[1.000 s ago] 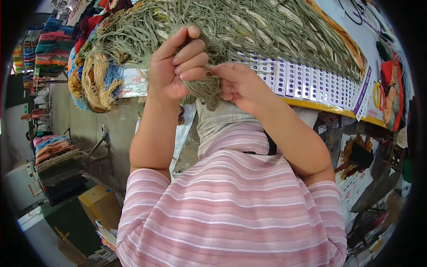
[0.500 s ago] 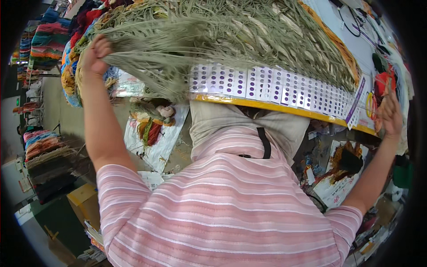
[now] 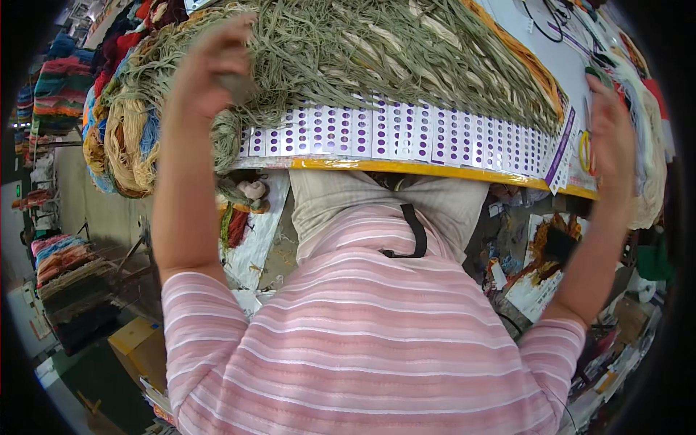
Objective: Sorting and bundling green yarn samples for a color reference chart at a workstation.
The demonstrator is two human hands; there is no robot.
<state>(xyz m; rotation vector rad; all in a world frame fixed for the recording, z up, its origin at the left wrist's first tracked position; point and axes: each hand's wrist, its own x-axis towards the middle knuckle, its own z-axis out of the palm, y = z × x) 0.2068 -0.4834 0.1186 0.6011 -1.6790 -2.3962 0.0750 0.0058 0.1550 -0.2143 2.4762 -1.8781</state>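
Observation:
A thick mass of grey-green yarn (image 3: pixel 326 65) with cream strands spreads over the table, its looped end gathered at the left edge. My left hand (image 3: pixel 214 72), blurred by motion, is over the left part of this yarn with its fingers apart, and I see no strands gripped in it. At the table's right side, my right hand (image 3: pixel 612 134) is raised with its fingers stretched out, also blurred. Beside its thumb lie yellow-handled scissors (image 3: pixel 584 151). White cards (image 3: pixel 428 134) with rows of purple dots line the table's near edge, below the yarn.
Cream, blue and ochre skeins (image 3: pixel 123 141) hang over the table's left corner. Yellow tape (image 3: pixel 362 165) runs along the near edge, close to my lap. Pale skeins (image 3: pixel 649 167) hang at the right. Yarn scraps (image 3: pixel 235 225) lie on floor sheeting. A cardboard box (image 3: pixel 138 348) stands lower left.
My left hand has released the stretched green strands and moved right and up; they now lie slack on the table. My right hand has shifted left and upward, its fingers stretched out.

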